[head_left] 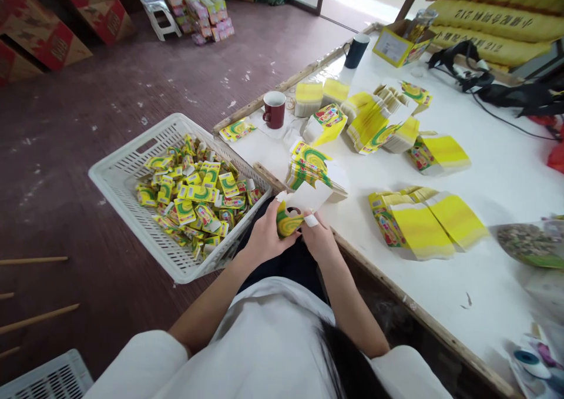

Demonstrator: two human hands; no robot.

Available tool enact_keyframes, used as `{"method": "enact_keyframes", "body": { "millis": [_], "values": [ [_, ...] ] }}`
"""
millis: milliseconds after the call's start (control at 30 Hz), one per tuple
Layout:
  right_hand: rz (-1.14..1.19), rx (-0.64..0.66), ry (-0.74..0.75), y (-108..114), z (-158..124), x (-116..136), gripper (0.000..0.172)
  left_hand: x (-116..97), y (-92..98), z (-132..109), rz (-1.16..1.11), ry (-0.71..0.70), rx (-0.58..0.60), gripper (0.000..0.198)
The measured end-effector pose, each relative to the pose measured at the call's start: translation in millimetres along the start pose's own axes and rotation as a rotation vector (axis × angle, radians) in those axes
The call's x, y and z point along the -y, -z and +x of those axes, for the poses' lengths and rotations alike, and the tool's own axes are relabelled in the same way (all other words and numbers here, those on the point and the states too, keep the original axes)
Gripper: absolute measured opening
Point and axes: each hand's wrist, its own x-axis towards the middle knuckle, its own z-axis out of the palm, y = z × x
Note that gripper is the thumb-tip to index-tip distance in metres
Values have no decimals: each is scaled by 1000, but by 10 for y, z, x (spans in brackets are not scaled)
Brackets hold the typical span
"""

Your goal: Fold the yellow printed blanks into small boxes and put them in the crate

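Between my two hands, over my lap at the table edge, is a small yellow and green cardboard box (288, 221) with a round cut-out and white flaps standing open. My left hand (267, 231) wraps round its left side. The fingers of my right hand (318, 237) pinch a white flap at its right side. Just beyond the hands, a stack of flat yellow-green cartons (308, 165) lies on the white table (440, 287). At my left stands a white plastic basket (118, 181) with many small yellow boxes (200, 193) heaped inside.
More carton stacks (432, 223) lie on the table, with a dark red mug (274, 111), a dark blue mug (356, 51) and an open yellow box (396, 46) farther back. Black cables (476, 73) lie at the right. A white stool (161, 18) and packed cartons (106, 20) stand on the floor.
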Motion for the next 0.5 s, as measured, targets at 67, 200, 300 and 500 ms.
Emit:
{"method": "enact_keyframes", "body": {
  "millis": [67,200,300,500],
  "values": [
    [160,175,-210,-3,14,32,62,37,1,-9,79,-77,11,76],
    [195,310,-309,124,31,9,60,54,73,14,160,-182,128,64],
    [182,307,-344,183,45,-137,71,-6,105,56,207,-118,213,67],
    [-290,182,-81,161,7,-316,80,-63,73,106,207,170,420,73]
  ]
}}
